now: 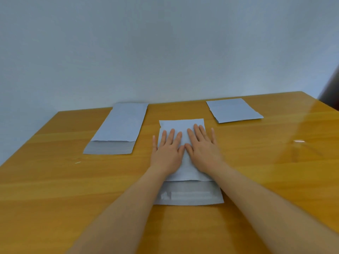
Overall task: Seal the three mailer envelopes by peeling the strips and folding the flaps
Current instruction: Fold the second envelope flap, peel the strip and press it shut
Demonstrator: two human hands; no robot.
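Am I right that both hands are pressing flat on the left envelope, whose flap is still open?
Not quite: in the head view the left hand and right hand press flat on the middle envelope, not the left envelope. Its flap is indeed still open.

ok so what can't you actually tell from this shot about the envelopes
Head view only:
- Middle envelope: the left hand and right hand lie flat on it and cover part of its face.
- Its open flap: too blurred to tell if the strip is peeled.
- Left envelope: flap open, strip state too small to read.
- Right envelope: looks shorter, maybe folded; the seal is not visible.
- Small clear bit on the table: glare, unidentifiable.
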